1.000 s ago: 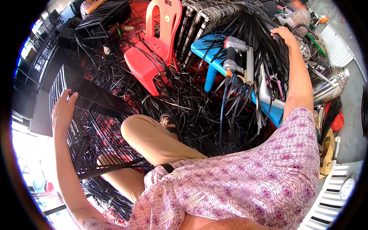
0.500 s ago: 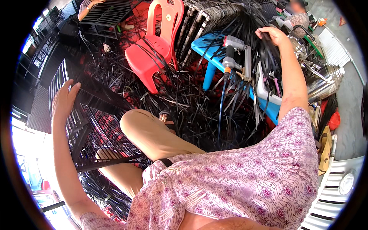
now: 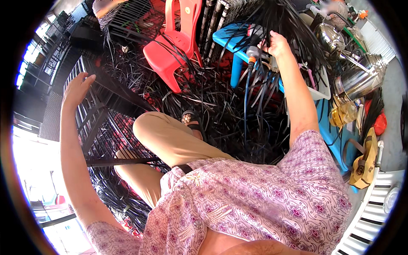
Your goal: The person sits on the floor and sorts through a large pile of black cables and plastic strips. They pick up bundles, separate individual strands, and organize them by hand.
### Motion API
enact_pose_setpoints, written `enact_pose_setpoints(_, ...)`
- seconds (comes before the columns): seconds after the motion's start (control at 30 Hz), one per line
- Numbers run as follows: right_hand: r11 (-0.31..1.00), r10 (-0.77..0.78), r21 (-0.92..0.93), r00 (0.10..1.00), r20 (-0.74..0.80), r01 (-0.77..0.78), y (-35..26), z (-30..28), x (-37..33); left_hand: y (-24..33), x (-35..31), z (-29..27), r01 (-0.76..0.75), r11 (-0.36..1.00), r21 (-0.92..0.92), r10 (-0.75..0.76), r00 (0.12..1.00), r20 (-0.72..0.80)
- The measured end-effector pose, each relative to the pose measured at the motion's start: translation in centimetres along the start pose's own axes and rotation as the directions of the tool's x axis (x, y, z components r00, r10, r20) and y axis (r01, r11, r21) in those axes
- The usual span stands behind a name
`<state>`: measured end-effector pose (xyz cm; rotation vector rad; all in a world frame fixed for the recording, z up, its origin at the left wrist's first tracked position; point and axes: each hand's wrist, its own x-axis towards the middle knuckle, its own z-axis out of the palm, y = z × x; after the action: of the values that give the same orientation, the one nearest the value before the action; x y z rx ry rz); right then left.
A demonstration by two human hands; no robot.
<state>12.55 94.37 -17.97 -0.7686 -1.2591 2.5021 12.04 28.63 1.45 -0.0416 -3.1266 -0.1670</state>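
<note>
My left hand (image 3: 78, 91) is at the top edge of a black frame (image 3: 89, 117) strung with dark strips, its fingers closed over the rim. The frame stands tilted beside my left leg. My right hand (image 3: 275, 45) reaches over the blue bench (image 3: 225, 40), its fingers apart and partly bent. Just left of those fingers is the dark grip of an air-powered nail gun (image 3: 253, 52), with an orange hose fitting and a blue hose. Loose black strips (image 3: 289, 19) hang around my right hand and lie over the gun, hiding parts of it.
A red plastic chair (image 3: 170, 53) stands ahead. Tangled black strips cover the floor (image 3: 225, 119). To the right are a steel flask (image 3: 361, 78), a jar of yellow liquid (image 3: 343, 114) and a tan bag (image 3: 364, 163). Another person's arm (image 3: 109, 7) shows at the far left.
My right hand has moved left from the hanging strips to the nail gun. Strips now lie across the gun. My left hand stays at the frame's edge, and the view has shifted slightly.
</note>
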Motion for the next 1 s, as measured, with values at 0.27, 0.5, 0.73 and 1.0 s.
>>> enact_pose_setpoints(0.27,0.982,-0.081,-0.163,0.994,0.079,0.093,0.9,-2.0,-2.6,1.7,1.1,1.0,-0.095,0.984,0.151,0.105,0.993,-0.06)
enact_pose_setpoints(0.5,0.97,0.047,0.22,0.968,0.247,-0.103,0.7,-1.2,-4.8,3.8,2.0,1.3,-0.095,0.986,0.139,0.098,0.995,-0.017)
enact_pose_setpoints(0.73,0.967,-0.027,0.251,0.967,0.253,-0.039,1.5,-1.3,-3.6,5.1,1.3,1.2,-0.043,0.995,0.093,0.044,0.999,-0.008)
enact_pose_setpoints(1.0,0.583,-0.437,-0.797,0.888,-0.143,0.159,-1.3,0.2,-0.5,3.7,0.1,0.6,-0.073,0.996,0.053,0.075,0.997,-0.032)
